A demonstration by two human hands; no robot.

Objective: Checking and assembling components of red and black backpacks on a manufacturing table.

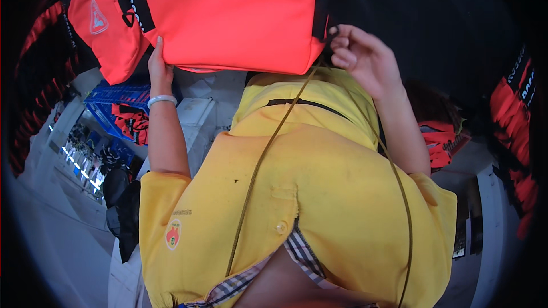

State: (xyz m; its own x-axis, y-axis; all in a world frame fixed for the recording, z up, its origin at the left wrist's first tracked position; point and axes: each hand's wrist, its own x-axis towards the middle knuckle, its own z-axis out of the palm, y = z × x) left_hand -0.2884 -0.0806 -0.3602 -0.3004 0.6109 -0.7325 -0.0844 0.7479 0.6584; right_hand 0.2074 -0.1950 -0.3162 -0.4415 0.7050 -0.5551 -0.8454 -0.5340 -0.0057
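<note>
A large orange-red fabric bag (pixel 228 17) with black straps and a black side panel fills the top of the view. My left hand (pixel 158 64), with a white bracelet on the wrist, presses flat against the bag's lower left edge. My right hand (pixel 359 54) pinches the bag's lower right corner where the orange fabric meets the black panel. A thin brown cord (pixel 268 148) runs from that corner down across my yellow shirt (pixel 308 194).
A blue plastic crate (pixel 111 105) holding more orange-and-black bags sits below left. Other orange-and-black bags (pixel 448 142) lie at the right, and more hang along both edges. A black bag (pixel 123 205) lies on the pale floor at the lower left.
</note>
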